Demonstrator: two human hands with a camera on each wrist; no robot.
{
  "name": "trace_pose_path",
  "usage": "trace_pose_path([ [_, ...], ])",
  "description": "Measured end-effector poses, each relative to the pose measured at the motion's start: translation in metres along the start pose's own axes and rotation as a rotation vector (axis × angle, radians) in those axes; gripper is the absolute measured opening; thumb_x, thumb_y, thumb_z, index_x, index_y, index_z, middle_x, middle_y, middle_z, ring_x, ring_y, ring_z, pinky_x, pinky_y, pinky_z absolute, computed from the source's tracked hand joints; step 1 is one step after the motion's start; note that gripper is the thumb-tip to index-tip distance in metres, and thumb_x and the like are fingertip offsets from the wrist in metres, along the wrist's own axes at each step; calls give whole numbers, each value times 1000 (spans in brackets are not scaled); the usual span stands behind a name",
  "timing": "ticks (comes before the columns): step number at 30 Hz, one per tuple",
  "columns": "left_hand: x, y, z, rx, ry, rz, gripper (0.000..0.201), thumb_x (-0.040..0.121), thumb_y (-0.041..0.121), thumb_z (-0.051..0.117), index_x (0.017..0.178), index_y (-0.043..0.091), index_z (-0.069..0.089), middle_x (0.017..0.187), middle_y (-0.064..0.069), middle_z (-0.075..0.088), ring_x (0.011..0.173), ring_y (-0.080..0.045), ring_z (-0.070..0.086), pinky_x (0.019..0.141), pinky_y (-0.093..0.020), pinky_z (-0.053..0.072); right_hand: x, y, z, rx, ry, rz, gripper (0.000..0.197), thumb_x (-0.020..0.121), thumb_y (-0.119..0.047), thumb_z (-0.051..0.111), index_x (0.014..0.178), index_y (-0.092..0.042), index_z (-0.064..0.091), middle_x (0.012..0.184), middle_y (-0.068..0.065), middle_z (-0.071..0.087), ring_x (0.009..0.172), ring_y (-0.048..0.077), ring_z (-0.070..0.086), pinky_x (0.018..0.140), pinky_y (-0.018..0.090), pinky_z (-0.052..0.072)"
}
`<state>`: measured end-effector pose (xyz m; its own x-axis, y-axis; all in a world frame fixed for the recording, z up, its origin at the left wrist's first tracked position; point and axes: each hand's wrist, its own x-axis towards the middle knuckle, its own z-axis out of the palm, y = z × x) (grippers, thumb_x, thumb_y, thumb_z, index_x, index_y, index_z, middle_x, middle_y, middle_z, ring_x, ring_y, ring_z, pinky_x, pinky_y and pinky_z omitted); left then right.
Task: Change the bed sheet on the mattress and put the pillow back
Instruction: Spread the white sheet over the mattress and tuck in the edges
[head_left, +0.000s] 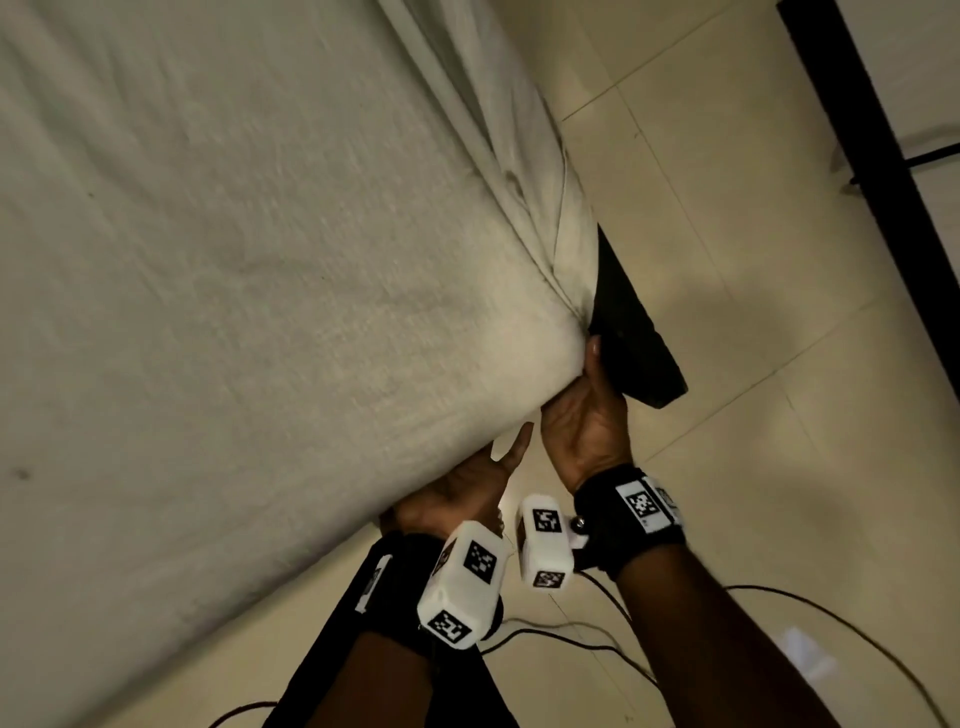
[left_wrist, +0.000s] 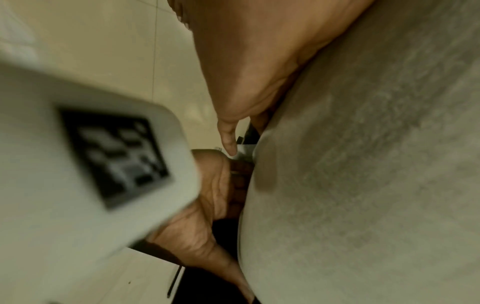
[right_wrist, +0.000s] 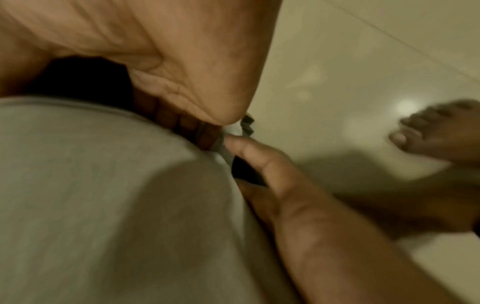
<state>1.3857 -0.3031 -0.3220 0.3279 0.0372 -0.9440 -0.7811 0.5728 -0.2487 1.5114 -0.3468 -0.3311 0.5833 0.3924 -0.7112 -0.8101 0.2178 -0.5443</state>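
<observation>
Off-white cotton sheet (head_left: 234, 260) covered the whole visible top of the mattress (head_left: 550, 358) and lay fairly smooth, with loose folds hanging over the far edge toward the tiled floor (head_left: 727, 260). Both hands were at the near corner. The left hand (head_left: 467, 488) lay palm-up under the covered edge, thumb extended, its fingers hidden beneath the cloth. The right hand (head_left: 584, 421) was at the corner itself, thumb up against the sheet and fingers out of sight behind the corner, next to the dark bed base (head_left: 634, 338).

Judged from this, the sheet was already spread and the corner was being tucked under; the hanging side folds still needed tucking, and the pillow remained to be replaced. No pillow appeared in any view.

Whether either hand grasped the cloth or merely pressed it could not be told: the fingers were concealed, and both wrist views were blurred. The left wrist view showed fingers (left_wrist: 240, 181) wedged between sheet and base. Other corners of the bed were cut off.
</observation>
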Motion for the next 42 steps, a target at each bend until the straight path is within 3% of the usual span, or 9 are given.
trace_pose_path([
  [3, 3, 6, -6, 163, -93, -3, 70, 96, 53, 26, 104, 8, 80, 116, -13, 73, 109, -36, 70, 105, -73, 30, 4, 5, 1, 86, 29, 69, 89, 56, -45, 96, 133, -20, 61, 136, 6, 62, 131, 26, 52, 105, 39, 41],
  [7, 4, 7, -12, 182, -115, -4, 57, 97, 48, 33, 130, 15, 64, 138, -10, 63, 129, -35, 58, 106, -74, 30, 2, 1, -5, 141, -5, 100, 96, 65, -35, 90, 148, -13, 47, 147, 13, 52, 133, 30, 51, 112, 45, 38],
  [16, 27, 3, -14, 131, -172, 22, 76, 95, 61, 27, 147, 9, 46, 146, -24, 51, 133, -50, 48, 91, -77, 39, -12, 7, -21, 70, 107, 245, 24, 101, -28, 43, 107, -21, 66, 100, 3, 72, 96, 21, 62, 90, 37, 43],
  [23, 20, 2, -10, 137, -128, 106, 64, 100, 51, 31, 136, 5, 57, 132, -25, 63, 122, -48, 58, 89, -64, 49, 23, 14, -4, 168, -57, 368, 78, 87, -63, 52, 152, -20, 43, 152, 14, 48, 142, 37, 40, 119, 53, 27],
  [27, 3, 6, -17, 338, -44, 74, 62, 100, 47, 33, 121, 0, 67, 124, -25, 68, 118, -44, 64, 106, -59, 42, 17, 10, 2, 150, 6, 281, 60, 94, -54, 46, 142, -19, 53, 145, 14, 55, 132, 33, 51, 113, 47, 38],
  [32, -35, 21, -32, 709, 35, -19, 55, 104, 33, 24, 133, 2, 58, 139, -18, 61, 131, -31, 56, 107, -48, 42, -21, -11, 6, -418, 215, 182, 27, 105, -26, 43, 117, -20, 67, 117, 9, 72, 102, 27, 69, 83, 40, 55],
  [36, -88, 13, -6, 868, 12, 18, 52, 102, 35, 30, 137, 8, 58, 136, -13, 64, 126, -25, 61, 98, -44, 47, -85, -55, 5, -1047, 84, 18, 19, 96, -15, 57, 100, -18, 75, 105, -2, 75, 100, 16, 68, 89, 37, 54],
  [39, -126, -23, 37, 1010, -53, 118, 48, 100, 36, 37, 132, 12, 63, 130, -7, 69, 124, -21, 62, 100, -42, 46, -122, -105, 20, -1298, -22, -131, 21, 95, -4, 59, 99, -16, 76, 103, -6, 73, 91, -5, 61, 83, 14, 45],
  [42, -145, -65, 90, 1145, -65, 241, 44, 84, 37, 59, 121, 16, 70, 119, -3, 74, 107, -21, 68, 96, -41, 49, -130, -154, 39, -1413, -63, -247, 20, 93, 0, 60, 98, -10, 76, 104, 0, 73, 94, 8, 63, 84, 14, 45],
])
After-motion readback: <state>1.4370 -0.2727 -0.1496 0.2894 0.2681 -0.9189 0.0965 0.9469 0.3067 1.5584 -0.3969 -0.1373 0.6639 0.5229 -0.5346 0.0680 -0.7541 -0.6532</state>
